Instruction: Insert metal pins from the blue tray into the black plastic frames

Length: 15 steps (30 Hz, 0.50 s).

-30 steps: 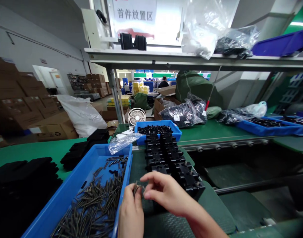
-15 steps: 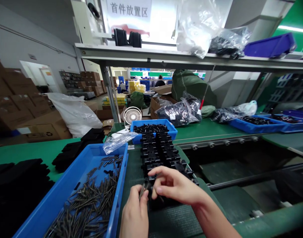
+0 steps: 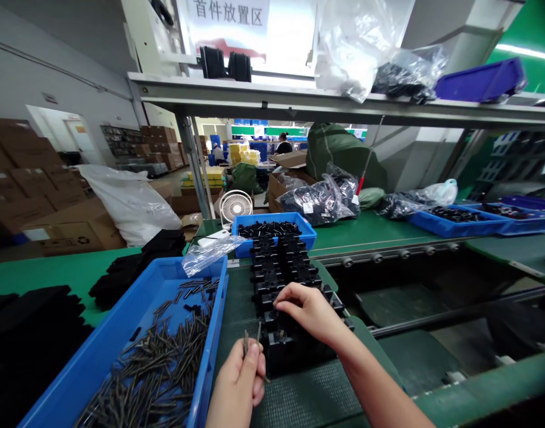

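Note:
My left hand [image 3: 243, 374] is closed on a few thin metal pins [image 3: 253, 342], which stick up past the thumb beside the near end of the black parts. My right hand [image 3: 303, 309] is over the rows of black plastic parts [image 3: 266, 276], thumb and forefinger pinched together; whatever is between the fingertips is too small to make out. Left of my hands, a long blue tray [image 3: 210, 356] holds a heap of similar metal pins [image 3: 165, 362].
Behind the rows sits a blue bin [image 3: 312, 238] of small black pieces. A clear plastic bag [image 3: 210, 254] lies over the tray's far corner. Black stacks [image 3: 31, 339] stand at left. A metal shelf [image 3: 299, 95] crosses above, with a white fan [image 3: 235, 207] below.
My hands have moved apart: the left went slightly down and left with its pins, while the right shifted up over the black parts and its fingers drew together. The camera view shifted slightly.

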Each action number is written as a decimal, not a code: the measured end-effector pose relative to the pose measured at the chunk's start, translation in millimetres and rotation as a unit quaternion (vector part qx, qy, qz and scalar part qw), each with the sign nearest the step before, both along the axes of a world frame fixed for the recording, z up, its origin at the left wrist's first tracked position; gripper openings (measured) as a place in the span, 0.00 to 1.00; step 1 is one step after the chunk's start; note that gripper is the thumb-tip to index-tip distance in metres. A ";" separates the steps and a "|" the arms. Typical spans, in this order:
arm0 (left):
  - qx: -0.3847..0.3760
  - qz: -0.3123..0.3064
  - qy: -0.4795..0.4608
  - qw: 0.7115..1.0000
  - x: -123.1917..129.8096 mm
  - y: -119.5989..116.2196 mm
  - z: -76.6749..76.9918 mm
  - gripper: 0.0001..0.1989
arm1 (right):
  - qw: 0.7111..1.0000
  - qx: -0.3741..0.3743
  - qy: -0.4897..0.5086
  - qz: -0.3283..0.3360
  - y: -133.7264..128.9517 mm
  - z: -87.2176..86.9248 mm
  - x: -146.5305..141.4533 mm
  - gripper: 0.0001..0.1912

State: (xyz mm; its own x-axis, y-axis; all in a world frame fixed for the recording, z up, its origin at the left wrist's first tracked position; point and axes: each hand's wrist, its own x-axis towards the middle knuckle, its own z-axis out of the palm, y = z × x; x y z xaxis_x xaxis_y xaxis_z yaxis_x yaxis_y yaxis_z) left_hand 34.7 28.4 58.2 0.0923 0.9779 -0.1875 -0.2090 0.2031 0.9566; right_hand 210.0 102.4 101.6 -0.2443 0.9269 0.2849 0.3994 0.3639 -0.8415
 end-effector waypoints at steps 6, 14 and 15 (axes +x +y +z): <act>0.007 -0.016 0.008 1.000 -2.1 -0.7 -0.9 0.17 | 0.999 0.020 -0.032 -0.011 0.4 -4.4 -4.6 0.03; 0.016 -0.029 0.042 0.999 2.4 0.9 -1.1 0.17 | 0.998 0.020 -0.058 0.032 -10.9 5.0 -3.9 0.17; 0.021 -0.033 0.047 0.998 3.1 1.5 -1.6 0.17 | 0.997 0.006 -0.041 0.062 -14.5 8.4 -5.4 0.20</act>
